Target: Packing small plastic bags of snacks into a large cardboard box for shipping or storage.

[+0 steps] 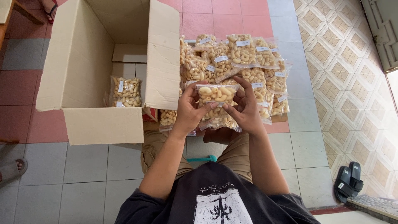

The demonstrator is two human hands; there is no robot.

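Bright, even daylight fills the scene, strongest at the right edge where glare whitens the floor (391, 89). Shadows are soft. Focus is sharp; wide-angle bending shows at the edges.

Both hands held a clear packet (216, 95) of pale curled snacks before a heap of like packets (240, 62), each white-labelled. Another packet (125, 92) lay inside the open cardboard box (83, 70).

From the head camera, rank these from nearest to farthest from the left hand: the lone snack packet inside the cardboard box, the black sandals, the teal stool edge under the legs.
Measured from the left hand:
1. Teal stool edge, just below, between the knees.
2. Lone snack packet, to the left, inside the cardboard box.
3. Black sandals, far right, by the patterned tiles.
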